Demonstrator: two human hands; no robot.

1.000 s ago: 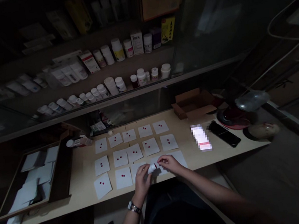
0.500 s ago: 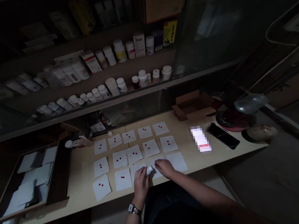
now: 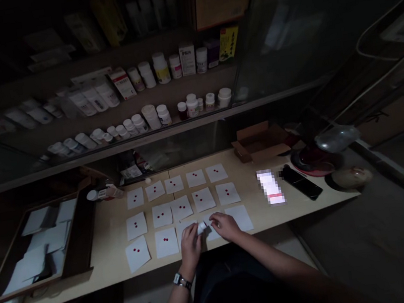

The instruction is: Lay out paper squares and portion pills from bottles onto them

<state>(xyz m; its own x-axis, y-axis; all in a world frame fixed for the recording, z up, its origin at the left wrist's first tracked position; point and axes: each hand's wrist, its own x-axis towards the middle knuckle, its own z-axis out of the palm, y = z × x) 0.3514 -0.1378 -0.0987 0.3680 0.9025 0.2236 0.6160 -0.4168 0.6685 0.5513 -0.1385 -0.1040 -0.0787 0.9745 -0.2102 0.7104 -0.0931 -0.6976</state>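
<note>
My left hand (image 3: 191, 243) is closed around a small white pill bottle (image 3: 201, 228), tilted with its dark mouth to the right. Just right of that mouth, my right hand (image 3: 227, 226) has its fingers pinched together; whatever they hold is too small to make out. Both hands are over the front row of white paper squares, partly covering two of them. Pairs of red pills (image 3: 166, 239) lie on most of the squares. On the front-right paper square (image 3: 242, 221), beside my right hand, no pills show.
A lit phone (image 3: 272, 188) and a dark phone (image 3: 302, 182) lie to the right. Behind them stands an open cardboard box (image 3: 262, 149). At left is a drawer (image 3: 82, 238) of paper stacks. A white cap (image 3: 148, 181) lies at the back; shelves above hold medicine bottles (image 3: 192, 105).
My right hand has shifted very slightly beside the bottle mouth. My left hand still holds the bottle in nearly the same place.
</note>
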